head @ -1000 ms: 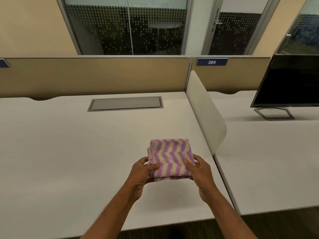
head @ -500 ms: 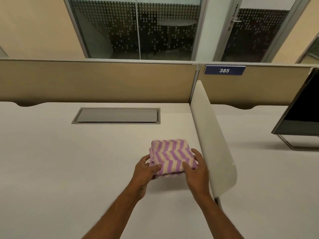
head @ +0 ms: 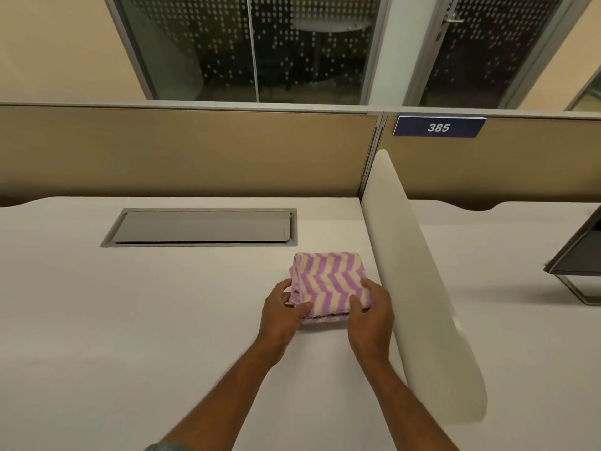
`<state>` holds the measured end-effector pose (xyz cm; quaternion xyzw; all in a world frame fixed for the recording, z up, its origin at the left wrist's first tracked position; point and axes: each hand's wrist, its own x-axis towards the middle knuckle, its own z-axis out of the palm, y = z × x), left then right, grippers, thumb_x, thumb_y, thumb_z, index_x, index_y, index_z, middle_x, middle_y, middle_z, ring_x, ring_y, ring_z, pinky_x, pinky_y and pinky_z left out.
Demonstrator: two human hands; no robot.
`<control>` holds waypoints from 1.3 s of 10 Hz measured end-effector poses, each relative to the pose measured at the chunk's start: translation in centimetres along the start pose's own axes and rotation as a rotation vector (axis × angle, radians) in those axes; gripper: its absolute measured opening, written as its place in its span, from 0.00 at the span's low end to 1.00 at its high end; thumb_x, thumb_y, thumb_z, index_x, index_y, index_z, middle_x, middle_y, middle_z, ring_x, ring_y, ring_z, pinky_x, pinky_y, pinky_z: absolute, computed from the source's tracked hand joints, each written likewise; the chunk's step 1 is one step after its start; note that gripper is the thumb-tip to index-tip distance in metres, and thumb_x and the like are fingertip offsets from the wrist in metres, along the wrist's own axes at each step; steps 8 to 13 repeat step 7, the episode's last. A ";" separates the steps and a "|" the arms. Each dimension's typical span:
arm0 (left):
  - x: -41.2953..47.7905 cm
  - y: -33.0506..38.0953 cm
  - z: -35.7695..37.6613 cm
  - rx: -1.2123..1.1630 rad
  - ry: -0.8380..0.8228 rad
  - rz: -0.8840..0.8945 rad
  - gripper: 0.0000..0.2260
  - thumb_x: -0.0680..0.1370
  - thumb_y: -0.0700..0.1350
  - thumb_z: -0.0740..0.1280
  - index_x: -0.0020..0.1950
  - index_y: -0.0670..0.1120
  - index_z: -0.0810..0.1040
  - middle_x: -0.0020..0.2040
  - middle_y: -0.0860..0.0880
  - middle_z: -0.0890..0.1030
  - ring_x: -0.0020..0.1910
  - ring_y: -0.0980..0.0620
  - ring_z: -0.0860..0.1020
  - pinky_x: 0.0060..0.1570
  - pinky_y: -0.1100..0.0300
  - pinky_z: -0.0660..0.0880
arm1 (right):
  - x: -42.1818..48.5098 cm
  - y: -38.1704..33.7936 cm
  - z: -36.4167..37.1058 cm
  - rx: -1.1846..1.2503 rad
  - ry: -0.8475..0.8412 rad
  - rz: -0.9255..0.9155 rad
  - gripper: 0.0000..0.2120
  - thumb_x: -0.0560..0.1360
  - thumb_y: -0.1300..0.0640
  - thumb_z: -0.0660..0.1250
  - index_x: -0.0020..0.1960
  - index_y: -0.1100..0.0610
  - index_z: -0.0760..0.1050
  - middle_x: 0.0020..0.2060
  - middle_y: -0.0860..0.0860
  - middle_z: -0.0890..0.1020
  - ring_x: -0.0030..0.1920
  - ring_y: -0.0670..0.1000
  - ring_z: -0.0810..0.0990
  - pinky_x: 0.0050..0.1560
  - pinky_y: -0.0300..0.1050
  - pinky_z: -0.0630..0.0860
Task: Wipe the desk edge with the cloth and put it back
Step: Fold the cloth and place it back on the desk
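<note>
A folded cloth (head: 328, 281) with purple and cream zigzag stripes lies on the white desk (head: 130, 320), close to the rounded side divider. My left hand (head: 281, 312) grips its near left corner, thumb on top. My right hand (head: 370, 315) grips its near right corner in the same way. Both forearms reach in from the bottom of the view. The desk's front edge is out of view.
A white rounded divider (head: 422, 307) stands just right of the cloth. A grey cable hatch (head: 201, 226) is set into the desk behind it. A tan partition (head: 182, 151) closes the back. A monitor (head: 579, 255) stands on the neighbouring desk at right.
Both hands have carried the cloth away from the front edge, farther onto the desk beside the divider. The view has moved forward, so the front edge has dropped out of sight.
</note>
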<state>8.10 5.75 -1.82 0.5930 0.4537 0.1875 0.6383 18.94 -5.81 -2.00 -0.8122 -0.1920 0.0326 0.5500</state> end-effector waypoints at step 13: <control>-2.3 -2.4 0.2 0.457 0.153 0.180 0.31 0.79 0.57 0.70 0.78 0.48 0.66 0.75 0.46 0.74 0.73 0.45 0.73 0.69 0.49 0.72 | -1.1 2.9 0.8 -0.455 -0.100 -0.066 0.23 0.80 0.51 0.58 0.70 0.59 0.73 0.71 0.63 0.74 0.72 0.65 0.72 0.69 0.65 0.69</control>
